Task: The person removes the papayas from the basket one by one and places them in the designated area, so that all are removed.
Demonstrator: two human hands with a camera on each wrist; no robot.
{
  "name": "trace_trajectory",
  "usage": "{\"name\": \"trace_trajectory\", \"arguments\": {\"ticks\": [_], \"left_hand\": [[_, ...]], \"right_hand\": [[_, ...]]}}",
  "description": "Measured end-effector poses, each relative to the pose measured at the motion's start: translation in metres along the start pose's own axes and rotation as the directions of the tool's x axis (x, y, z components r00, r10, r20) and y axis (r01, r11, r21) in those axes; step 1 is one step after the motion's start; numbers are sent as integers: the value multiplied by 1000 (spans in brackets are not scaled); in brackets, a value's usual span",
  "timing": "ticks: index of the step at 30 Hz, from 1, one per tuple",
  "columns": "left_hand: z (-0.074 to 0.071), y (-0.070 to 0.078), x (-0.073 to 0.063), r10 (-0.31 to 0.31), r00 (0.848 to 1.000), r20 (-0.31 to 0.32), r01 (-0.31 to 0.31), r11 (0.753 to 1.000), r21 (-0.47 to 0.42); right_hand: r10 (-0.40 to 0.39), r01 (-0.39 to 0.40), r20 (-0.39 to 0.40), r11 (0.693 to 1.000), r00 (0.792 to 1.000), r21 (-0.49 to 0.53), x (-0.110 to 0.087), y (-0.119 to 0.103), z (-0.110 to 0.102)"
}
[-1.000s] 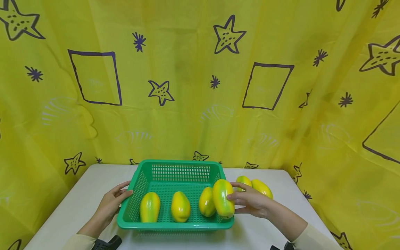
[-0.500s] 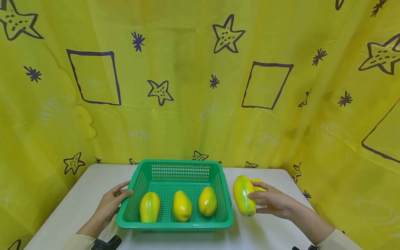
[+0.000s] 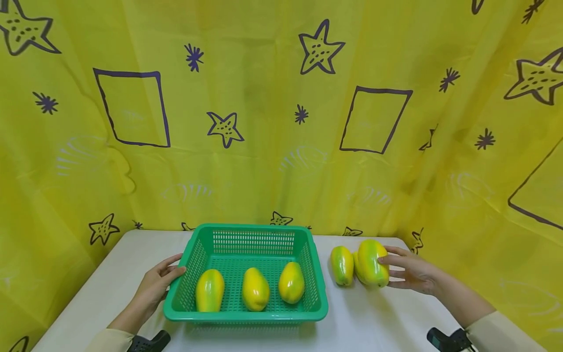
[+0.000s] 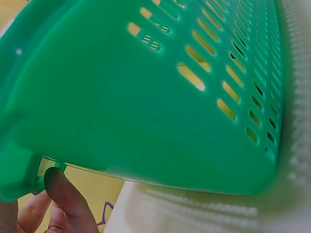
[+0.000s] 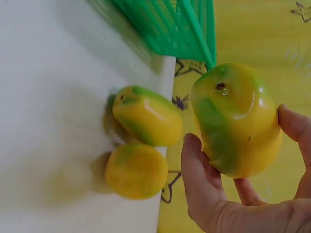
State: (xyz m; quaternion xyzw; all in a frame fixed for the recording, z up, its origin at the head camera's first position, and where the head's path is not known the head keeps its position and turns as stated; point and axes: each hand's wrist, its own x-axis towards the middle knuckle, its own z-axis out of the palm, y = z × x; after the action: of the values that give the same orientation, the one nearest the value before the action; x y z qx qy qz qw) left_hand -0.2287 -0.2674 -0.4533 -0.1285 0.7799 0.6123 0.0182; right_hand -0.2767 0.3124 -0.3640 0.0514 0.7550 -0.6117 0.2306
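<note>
In the head view, my left hand (image 3: 158,281) grips the left rim of a green plastic basket (image 3: 246,316); the left wrist view shows its fingers at the rim beside the basket's slotted wall (image 4: 121,111). Inside, three yellow-green papayas lie in a row: a left papaya (image 3: 209,290), a middle papaya (image 3: 256,289) and a right papaya (image 3: 292,282). To the basket's right, my right hand (image 3: 411,270) holds another papaya (image 5: 238,121) between thumb and fingers, raised over the table. Two more papayas lie beneath it, one papaya (image 5: 148,115) next to the other papaya (image 5: 136,171).
The white table (image 3: 352,327) carries the basket and the loose papayas. A yellow curtain (image 3: 255,171) with drawn stars and frames hangs behind the table and along both sides. Dark camera mounts (image 3: 448,340) sit on the wrists.
My right hand has carried its papaya from the basket's right rim rightward, over the papayas on the table. The middle papaya in the basket tilted slightly. My left hand stays on the rim.
</note>
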Motion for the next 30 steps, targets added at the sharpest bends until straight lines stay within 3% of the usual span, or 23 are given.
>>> {"name": "trace_trajectory", "arguments": {"ticks": [7,19,30], "left_hand": [[0,0,0,0,1000,-2,0,1000,2],[-1,-3,1,7,1000,6,-7,1000,-12],[0,-1,1,7,1000,3,-7,1000,-24]], "right_hand": [[22,-22,12,1000,1000,13,8,3,-30],[86,-79,-67,991,994,111,22,16,-66],[126,-106,-102,978,987,178,38,34,-79]]}}
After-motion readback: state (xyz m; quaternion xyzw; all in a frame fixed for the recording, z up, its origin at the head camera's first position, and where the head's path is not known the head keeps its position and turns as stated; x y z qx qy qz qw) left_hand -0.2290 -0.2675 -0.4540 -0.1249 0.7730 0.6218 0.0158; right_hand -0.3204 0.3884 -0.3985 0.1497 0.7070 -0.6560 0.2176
